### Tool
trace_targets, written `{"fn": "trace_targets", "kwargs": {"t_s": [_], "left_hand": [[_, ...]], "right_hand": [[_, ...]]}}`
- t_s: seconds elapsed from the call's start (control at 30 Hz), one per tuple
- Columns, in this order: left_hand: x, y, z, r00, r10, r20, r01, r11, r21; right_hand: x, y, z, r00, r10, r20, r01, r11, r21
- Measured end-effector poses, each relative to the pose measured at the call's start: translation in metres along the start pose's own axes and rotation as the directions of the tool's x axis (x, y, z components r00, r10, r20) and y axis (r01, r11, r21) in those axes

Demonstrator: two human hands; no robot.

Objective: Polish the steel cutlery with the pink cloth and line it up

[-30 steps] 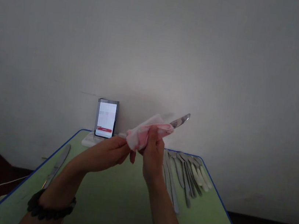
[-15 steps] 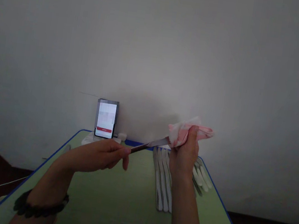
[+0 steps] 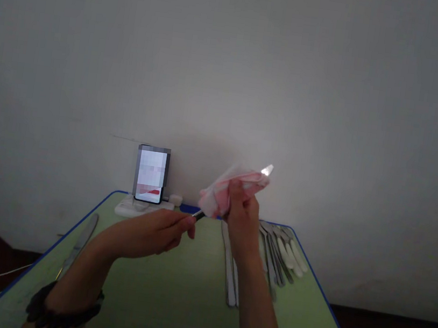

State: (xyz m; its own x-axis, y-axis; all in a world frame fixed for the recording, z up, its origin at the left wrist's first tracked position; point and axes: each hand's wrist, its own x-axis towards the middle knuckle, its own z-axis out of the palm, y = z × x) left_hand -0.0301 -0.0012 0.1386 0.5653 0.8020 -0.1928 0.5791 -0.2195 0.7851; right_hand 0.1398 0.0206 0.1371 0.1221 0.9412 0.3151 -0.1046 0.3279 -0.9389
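Observation:
My left hand (image 3: 167, 230) pinches the handle end of a table knife (image 3: 267, 170), holding it up at a slant over the table. A folded pink and white cloth (image 3: 218, 194) is wrapped around the knife's middle, so only the bright blade tip and a short piece of handle show. My right hand (image 3: 243, 227) is closed on the cloth with the thumb on top, gripping the knife through it. Below my right wrist lie several more table knives (image 3: 228, 274), partly covered by the forearm.
A phone (image 3: 151, 173) stands on a white base (image 3: 125, 208) at the back left. Spoons and forks (image 3: 277, 256), some with white handles (image 3: 291, 258), lie at the right. Another knife (image 3: 84, 237) rests at the left edge. The green table (image 3: 167, 303) meets a wall (image 3: 231, 79).
My right hand slid the cloth rightward off the blade, baring it, then came back left over it. The left hand kept the handle and shifted only slightly.

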Motion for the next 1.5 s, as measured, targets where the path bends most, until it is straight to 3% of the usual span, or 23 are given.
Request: {"fn": "trace_targets", "kwargs": {"t_s": [0.13, 0.23, 0.33, 0.47, 0.6, 0.77, 0.87, 0.93, 1.13, 1.33, 1.43, 1.5], "left_hand": [[0.001, 0.003, 0.004, 0.985, 0.023, -0.171, 0.001, 0.99, 0.14], [0.003, 0.007, 0.005, 0.963, 0.083, -0.255, -0.011, 0.962, 0.271], [0.003, 0.013, 0.005, 0.945, 0.164, -0.282, -0.067, 0.943, 0.326], [0.002, 0.019, 0.004, 0.921, 0.193, -0.337, -0.085, 0.947, 0.311], [-0.001, 0.016, 0.003, 0.875, 0.264, -0.406, -0.152, 0.945, 0.288], [-0.006, 0.017, 0.003, 0.825, 0.326, -0.461, -0.193, 0.93, 0.313], [-0.005, 0.019, 0.003, 0.839, 0.318, -0.441, -0.202, 0.935, 0.29], [-0.005, 0.019, 0.003, 0.873, 0.285, -0.395, -0.185, 0.944, 0.272], [-0.006, 0.015, 0.002, 0.954, 0.166, -0.25, -0.099, 0.961, 0.26], [-0.008, 0.012, 0.002, 0.971, 0.11, -0.211, -0.048, 0.959, 0.28], [-0.007, 0.013, 0.002, 0.971, 0.116, -0.211, -0.044, 0.947, 0.319], [-0.006, 0.014, 0.003, 0.965, 0.115, -0.234, -0.03, 0.941, 0.338]], "right_hand": [[-0.006, 0.004, 0.005, 0.983, -0.036, 0.178, 0.076, 0.971, -0.225], [-0.003, 0.007, 0.001, 0.986, -0.016, 0.167, 0.06, 0.964, -0.261], [0.004, 0.007, -0.008, 0.999, 0.02, 0.032, -0.015, 0.99, -0.142], [0.011, 0.001, -0.015, 0.984, 0.119, -0.132, -0.096, 0.981, 0.171], [0.01, -0.008, -0.013, 0.975, 0.191, -0.111, -0.133, 0.908, 0.398], [0.007, -0.01, -0.006, 0.979, 0.203, -0.023, -0.171, 0.876, 0.452], [0.004, -0.004, -0.001, 0.985, 0.173, 0.02, -0.168, 0.912, 0.375], [0.003, 0.0, 0.002, 0.987, 0.159, 0.028, -0.158, 0.921, 0.355], [0.005, 0.0, 0.001, 0.975, 0.204, -0.087, -0.156, 0.911, 0.381], [0.013, -0.012, -0.013, 0.948, 0.136, -0.289, -0.019, 0.927, 0.373], [0.013, -0.013, -0.014, 0.948, 0.14, -0.287, -0.025, 0.929, 0.37], [0.01, -0.009, -0.01, 0.956, 0.179, -0.233, -0.09, 0.934, 0.345]]}}
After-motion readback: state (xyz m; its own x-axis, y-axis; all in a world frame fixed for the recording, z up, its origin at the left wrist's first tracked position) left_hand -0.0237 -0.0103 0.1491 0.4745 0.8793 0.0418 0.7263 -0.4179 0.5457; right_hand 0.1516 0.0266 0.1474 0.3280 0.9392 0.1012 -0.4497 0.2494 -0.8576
